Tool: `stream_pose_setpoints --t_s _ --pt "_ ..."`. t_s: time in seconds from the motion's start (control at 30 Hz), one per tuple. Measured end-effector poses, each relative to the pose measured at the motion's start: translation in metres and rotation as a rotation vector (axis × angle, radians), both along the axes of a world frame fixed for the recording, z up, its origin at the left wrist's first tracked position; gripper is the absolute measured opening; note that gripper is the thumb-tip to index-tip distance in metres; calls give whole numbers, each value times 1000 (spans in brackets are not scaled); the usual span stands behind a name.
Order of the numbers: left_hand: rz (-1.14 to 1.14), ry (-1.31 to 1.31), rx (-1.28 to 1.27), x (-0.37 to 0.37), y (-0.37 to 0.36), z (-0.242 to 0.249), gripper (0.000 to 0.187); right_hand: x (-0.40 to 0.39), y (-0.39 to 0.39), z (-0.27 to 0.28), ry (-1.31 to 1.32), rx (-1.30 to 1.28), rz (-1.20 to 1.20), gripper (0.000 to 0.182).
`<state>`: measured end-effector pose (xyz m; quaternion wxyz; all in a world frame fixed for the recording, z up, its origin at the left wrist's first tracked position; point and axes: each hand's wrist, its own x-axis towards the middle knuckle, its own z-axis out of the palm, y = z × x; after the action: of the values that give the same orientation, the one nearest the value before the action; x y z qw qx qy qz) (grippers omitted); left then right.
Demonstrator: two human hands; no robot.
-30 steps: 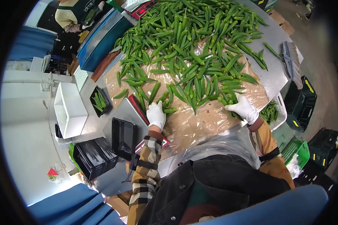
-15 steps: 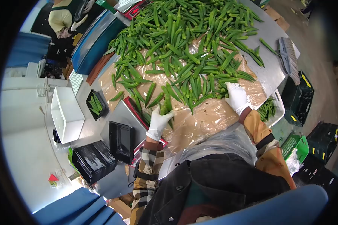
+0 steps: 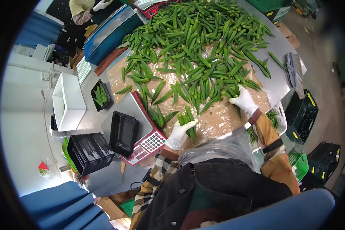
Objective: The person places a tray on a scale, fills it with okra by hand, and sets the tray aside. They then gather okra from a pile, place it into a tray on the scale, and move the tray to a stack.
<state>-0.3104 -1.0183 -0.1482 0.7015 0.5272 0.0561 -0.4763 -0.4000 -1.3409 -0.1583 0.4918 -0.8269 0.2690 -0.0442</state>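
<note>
The left hand (image 3: pixel 181 133), in a thin white glove, is gripping a bunch of tapering green okra pods (image 3: pixel 186 123) between thumb and fingers; the right hand (image 3: pixel 245 101) is cupping at the tangled okra heap (image 3: pixel 195 38), its hold unclear. Crinkled clear film (image 3: pixel 214 122) is glinting over brown sheeting on a metal table (image 3: pixel 278 78); a blue curtain (image 3: pixel 61 205) is hanging nearby. The left hand is now sitting farther from the scale (image 3: pixel 152 141), exposing its keypad.
</note>
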Motion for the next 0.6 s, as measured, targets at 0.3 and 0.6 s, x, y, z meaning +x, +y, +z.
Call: stream_pose_setpoints --t_s 0.3,0.6 --pt "7 123 -408 -17 -6 55 45 -3 128 47 -5 1372 3 37" --pt "85 -470 71 4 73 76 67 46 227 77 -5 1503 41 31"
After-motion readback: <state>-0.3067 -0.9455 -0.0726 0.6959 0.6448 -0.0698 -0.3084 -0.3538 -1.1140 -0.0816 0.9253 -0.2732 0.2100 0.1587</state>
